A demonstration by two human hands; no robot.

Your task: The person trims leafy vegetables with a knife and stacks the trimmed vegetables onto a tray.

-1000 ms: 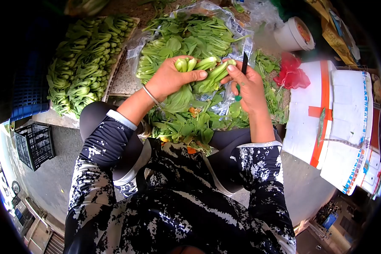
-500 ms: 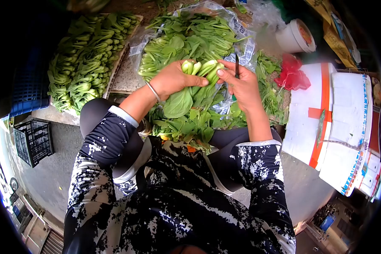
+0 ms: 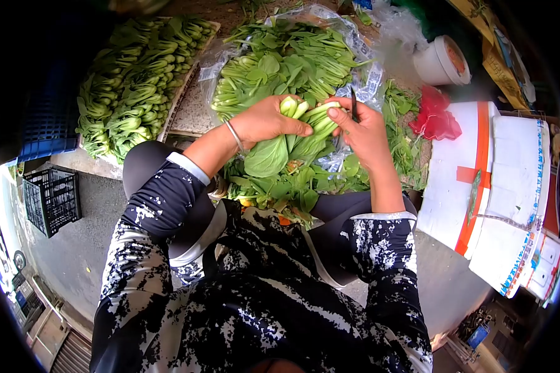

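Observation:
My left hand [image 3: 270, 123], a bangle on its wrist, is closed around a few heads of bok choy [image 3: 321, 119]. Their pale stem ends point up and away from me, and broad leaves hang down below the fingers. Pressed against the stem ends at the right is the thumb of my right hand [image 3: 362, 127]. A small knife [image 3: 354, 102] with a dark blade sticks up from that hand's curled fingers; its handle is mostly hidden. Beyond both hands lies a heap of loose bok choy [image 3: 292, 59] on a clear plastic bag [image 3: 373, 78].
At the left, neat rows of bok choy [image 3: 134, 81] lie on a board. Loose leaves [image 3: 274, 186] pile up near my knees. To the right are a white tub [image 3: 438, 62], a red net bag [image 3: 435, 115] and white foam boxes [image 3: 454, 168]. A black crate [image 3: 53, 199] stands at lower left.
The whole view has shifted slightly, with the scene sitting a little further right. My right thumb has moved slightly along the stem ends, and the knife blade leans differently. Both hands keep their hold.

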